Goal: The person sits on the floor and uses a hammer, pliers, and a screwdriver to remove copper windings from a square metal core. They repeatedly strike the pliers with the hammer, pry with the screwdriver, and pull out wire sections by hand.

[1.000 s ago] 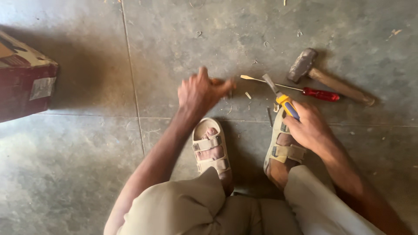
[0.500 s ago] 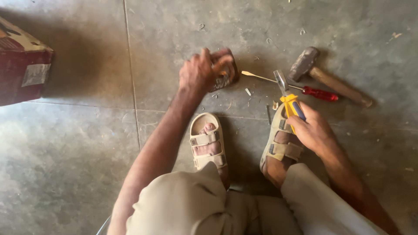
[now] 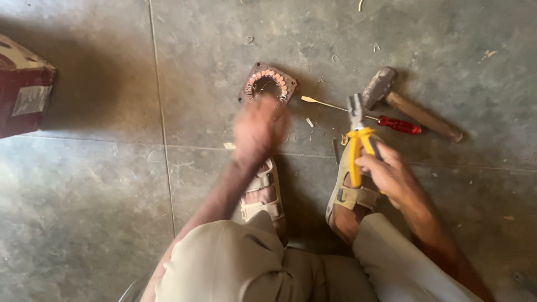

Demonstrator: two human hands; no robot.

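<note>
A makeshift repair workshop on a bare floor

Grey concrete slabs [image 3: 100, 212] with dust, scuffs and scattered chips serve as the workbench. Hand tools lie out at the far right: a hammer [image 3: 411, 106] and a red-handled screwdriver [image 3: 369, 116], with yellow-handled pliers [image 3: 358, 137] near them. A rusty motor stator [image 3: 267, 85] with copper windings sits on the floor at the far middle, and a worn carton [image 3: 22, 89] stands at the left.
</note>
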